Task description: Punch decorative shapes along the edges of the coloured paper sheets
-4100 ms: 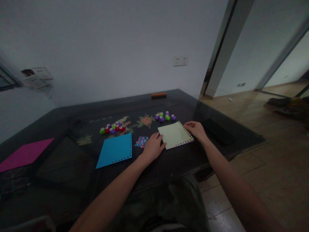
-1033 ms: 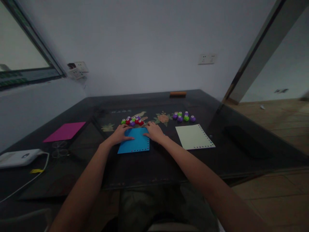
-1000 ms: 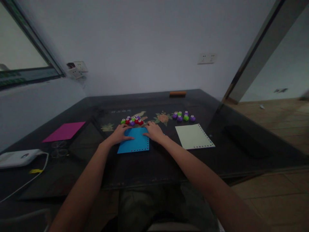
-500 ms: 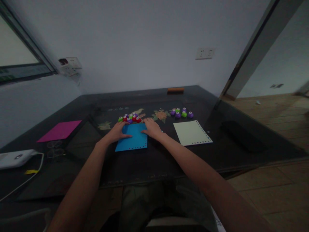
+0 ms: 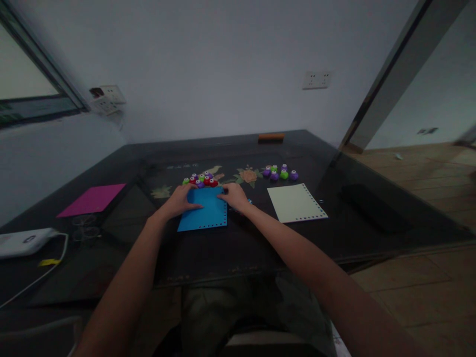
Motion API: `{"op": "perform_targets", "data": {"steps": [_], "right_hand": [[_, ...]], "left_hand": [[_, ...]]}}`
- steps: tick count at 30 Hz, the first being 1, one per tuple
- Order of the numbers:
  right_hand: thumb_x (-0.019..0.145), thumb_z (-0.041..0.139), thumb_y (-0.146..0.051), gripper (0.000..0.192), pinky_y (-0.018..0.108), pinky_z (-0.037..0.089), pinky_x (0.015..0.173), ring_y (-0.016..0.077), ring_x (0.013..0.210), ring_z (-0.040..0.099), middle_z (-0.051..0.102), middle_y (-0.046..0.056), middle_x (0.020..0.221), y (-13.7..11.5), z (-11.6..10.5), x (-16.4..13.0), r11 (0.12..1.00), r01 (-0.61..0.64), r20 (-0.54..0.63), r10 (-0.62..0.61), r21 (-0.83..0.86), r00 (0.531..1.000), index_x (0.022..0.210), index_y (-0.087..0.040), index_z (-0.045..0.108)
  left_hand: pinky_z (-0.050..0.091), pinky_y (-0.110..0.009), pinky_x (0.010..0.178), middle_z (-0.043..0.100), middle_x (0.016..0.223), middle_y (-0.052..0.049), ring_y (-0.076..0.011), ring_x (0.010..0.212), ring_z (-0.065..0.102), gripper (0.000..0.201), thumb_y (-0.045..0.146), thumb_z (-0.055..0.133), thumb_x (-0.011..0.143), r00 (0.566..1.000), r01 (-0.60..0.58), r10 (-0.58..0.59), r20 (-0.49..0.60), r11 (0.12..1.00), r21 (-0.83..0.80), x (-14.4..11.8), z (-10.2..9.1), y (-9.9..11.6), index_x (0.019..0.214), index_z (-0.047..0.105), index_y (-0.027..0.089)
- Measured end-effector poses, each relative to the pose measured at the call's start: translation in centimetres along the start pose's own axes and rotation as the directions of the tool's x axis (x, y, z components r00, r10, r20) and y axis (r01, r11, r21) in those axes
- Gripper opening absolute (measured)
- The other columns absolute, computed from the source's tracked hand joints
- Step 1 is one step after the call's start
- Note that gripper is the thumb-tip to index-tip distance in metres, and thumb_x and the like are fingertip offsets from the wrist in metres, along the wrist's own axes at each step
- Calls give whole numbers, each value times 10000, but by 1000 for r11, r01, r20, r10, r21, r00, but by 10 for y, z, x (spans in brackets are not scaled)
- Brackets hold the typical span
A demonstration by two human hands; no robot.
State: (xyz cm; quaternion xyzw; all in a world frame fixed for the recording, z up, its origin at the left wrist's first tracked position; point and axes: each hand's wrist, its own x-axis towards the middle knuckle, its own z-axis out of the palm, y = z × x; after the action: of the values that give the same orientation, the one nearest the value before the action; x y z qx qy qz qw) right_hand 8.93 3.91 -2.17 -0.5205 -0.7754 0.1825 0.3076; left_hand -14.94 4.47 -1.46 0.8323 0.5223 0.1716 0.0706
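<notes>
Dark glass table (image 5: 230, 253): both hands (image 5: 180, 201) (image 5: 233, 196) flat on blue sheet (image 5: 204, 217)

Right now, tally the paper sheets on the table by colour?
Blue sheet, under both hands: 1
Cream sheet: 1
Pink sheet: 1
Total: 3 sheets

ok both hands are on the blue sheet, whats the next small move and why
Probably lift the blue sheet by its far corners. The left hand and right hand both lie flat on its far edge, and it lies flat on the table, so neither hand grips it yet.
</notes>
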Motion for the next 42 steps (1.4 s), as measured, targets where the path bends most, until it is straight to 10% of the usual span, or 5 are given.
{"op": "perform_targets", "data": {"steps": [9, 20, 42], "right_hand": [[762, 617, -302, 235, 226, 318, 538, 106, 566, 463, 509, -26, 571, 3, -10, 4, 947, -13, -44, 28, 321, 999, 592, -146, 567], [750, 627, -332, 277, 238, 314, 530, 100, 554, 403, 436, -44, 540, 13, -28, 12, 832, 5, -137, 85, 555, 987, 562, -168, 506], [657, 673, -389, 355, 237, 201, 495, 79, 521, 288, 296, -72, 548, 11, -43, 12, 700, 115, -276, 122, 705, 953, 550, -200, 393]], "left_hand": [[494, -375, 769, 605, 1021, -67, -256, 927, 590, 587, 519, 673, 660, 943, 204, -278, -183, 917, -344, 0, -17, 8, 1115, 499, 192], [566, -452, 759, 654, 1102, -148, -302, 939, 649, 477, 446, 650, 756, 909, 387, -333, 251, 450, -805, -13, -19, 44, 1126, 552, 161], [571, -430, 760, 668, 1088, -125, -282, 914, 664, 559, 473, 617, 786, 898, 438, -219, 381, 514, -737, -29, -25, 86, 1250, 476, 195]]}}
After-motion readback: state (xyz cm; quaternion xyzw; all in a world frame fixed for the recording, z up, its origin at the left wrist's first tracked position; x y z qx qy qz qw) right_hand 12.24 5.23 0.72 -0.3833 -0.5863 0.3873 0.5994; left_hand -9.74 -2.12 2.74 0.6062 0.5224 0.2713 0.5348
